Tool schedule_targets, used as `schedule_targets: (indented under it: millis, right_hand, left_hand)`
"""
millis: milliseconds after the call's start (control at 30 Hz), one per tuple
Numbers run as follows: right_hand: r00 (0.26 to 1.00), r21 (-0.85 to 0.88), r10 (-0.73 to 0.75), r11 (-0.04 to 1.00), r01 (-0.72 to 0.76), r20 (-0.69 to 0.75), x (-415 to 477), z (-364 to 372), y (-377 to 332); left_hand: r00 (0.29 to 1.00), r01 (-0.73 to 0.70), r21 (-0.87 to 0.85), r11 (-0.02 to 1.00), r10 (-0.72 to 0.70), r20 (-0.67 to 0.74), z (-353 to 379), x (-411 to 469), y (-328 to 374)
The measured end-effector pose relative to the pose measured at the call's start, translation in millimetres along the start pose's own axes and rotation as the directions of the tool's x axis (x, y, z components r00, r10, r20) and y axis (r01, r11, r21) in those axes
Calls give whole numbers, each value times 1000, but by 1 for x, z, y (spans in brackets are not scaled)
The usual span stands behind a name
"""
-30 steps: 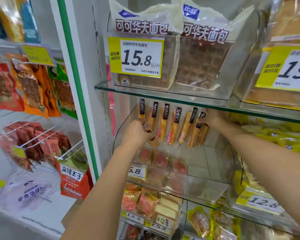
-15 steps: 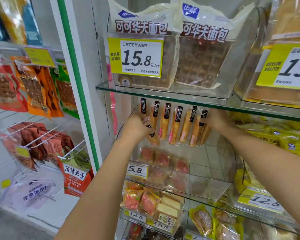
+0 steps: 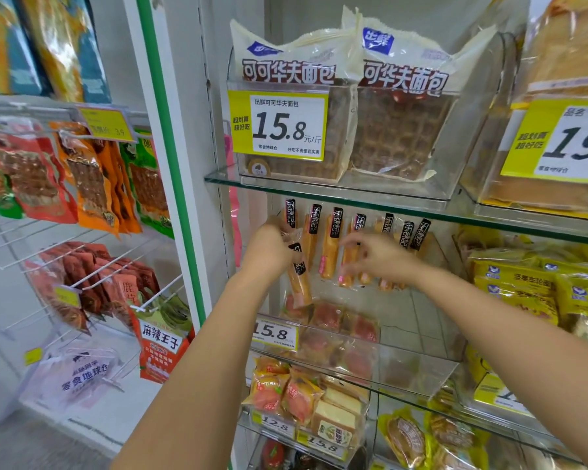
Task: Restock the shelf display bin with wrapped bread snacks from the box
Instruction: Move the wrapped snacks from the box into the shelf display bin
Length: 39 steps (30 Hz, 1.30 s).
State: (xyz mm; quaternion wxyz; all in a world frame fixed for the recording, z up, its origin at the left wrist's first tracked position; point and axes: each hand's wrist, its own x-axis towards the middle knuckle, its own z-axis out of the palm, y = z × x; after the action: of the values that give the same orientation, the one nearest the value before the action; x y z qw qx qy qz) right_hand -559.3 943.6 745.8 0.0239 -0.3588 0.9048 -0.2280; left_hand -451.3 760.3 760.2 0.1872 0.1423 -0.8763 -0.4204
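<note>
White shelving upright with green trim [image 3: 170, 164], glass shelf [image 3: 336, 191], wire peg hooks [image 3: 65, 259], grey floor [image 3: 31, 446]

Bright, even, diffuse illumination throughout, source out of frame; only faint shadows beneath the glass shelf [image 3: 370, 198]. Soft glare and reflections on the clear display bin [image 3: 418, 334], washing out the packs behind its front wall. Motion blur on the right hand [image 3: 384, 257], general softness in fine print, and wide-angle bowing of the green-edged upright [image 3: 170, 164] toward the frame edges.
</note>
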Motion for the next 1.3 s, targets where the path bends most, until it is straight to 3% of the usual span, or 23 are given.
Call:
schedule_targets:
  millis: [33,100,300,400,500,600,800,1000,1300]
  right_hand:
    - [993,-8,-27,1000,28,117,1,10,-13]
    - [980,-15,-47,999,51,194,7,32,-31]
    - [996,106,51,993,-58,68,29,65,-49]
    - [984,197,176,966,-170,-16,47,67,-55]
    - [971,204,230,955,-214,-63,72,75,-54]
    - [956,198,286,942,-270,-57,87,80,-60]
    - [953,169,292,946,-276,-84,102,78,-71]
    - [959,6,282,960,-282,-15,100,77,-68]
    - [968,-52,250,967,-251,-25,93,72,-58]
  left_hand:
    - [1000,-3,2,1000,3,1,-1,0,1]
    - [1000,-8,-9,1000,8,5,-2,1,0]
    - [998,-12,-102,995,5,-67,2,-2,-16]
    - [993,0,118,993,14,-115,3,-11,-35]
    - [994,-48,388,920,82,-72,11,-25,-55]
    - [989,-102,497,862,139,-39,16,-38,-71]
    - [975,-213,357,909,223,15,3,-55,-83]
    - [988,-154,77,985,154,6,-5,-59,-85]
    - [988,-154,97,983,156,-15,-1,-59,-87]
